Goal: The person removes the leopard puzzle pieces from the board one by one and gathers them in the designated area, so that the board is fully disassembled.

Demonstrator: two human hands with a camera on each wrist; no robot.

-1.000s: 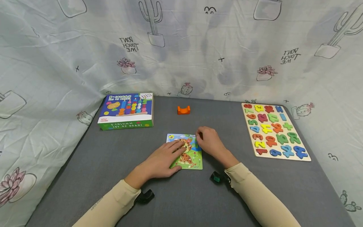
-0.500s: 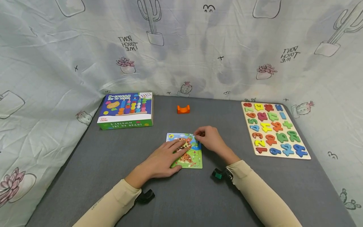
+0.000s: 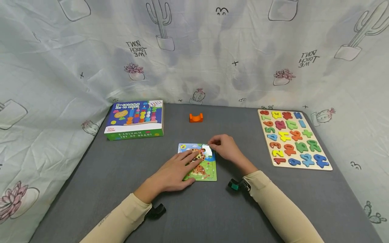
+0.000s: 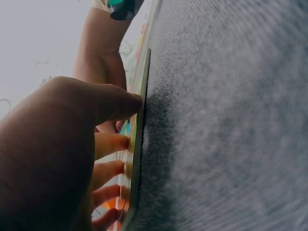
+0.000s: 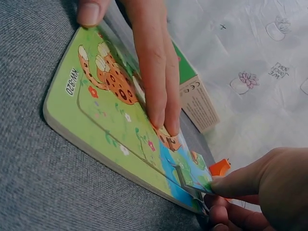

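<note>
A flat jigsaw puzzle (image 3: 210,172) with a spotted cat on a green and blue ground lies on the grey table. My left hand (image 3: 174,171) rests across its left part, fingers spread over the picture, thumb at the near edge in the left wrist view. At the far right corner my right hand (image 3: 225,147) pinches a puzzle piece (image 5: 188,174) by its outer edge. That piece is tipped up, its near side raised out of the frame in the right wrist view, and it shines white in the head view.
An orange curved block (image 3: 196,117) stands behind the puzzle. At the back left is a bead toy box (image 3: 135,127). A wooden number board (image 3: 287,164) with coloured pieces lies at the right. A printed cloth (image 3: 194,50) hangs behind the table.
My right hand has shifted slightly left onto the puzzle's far right corner and tilted up a piece there, which now catches the light. My left hand has stayed in place.
</note>
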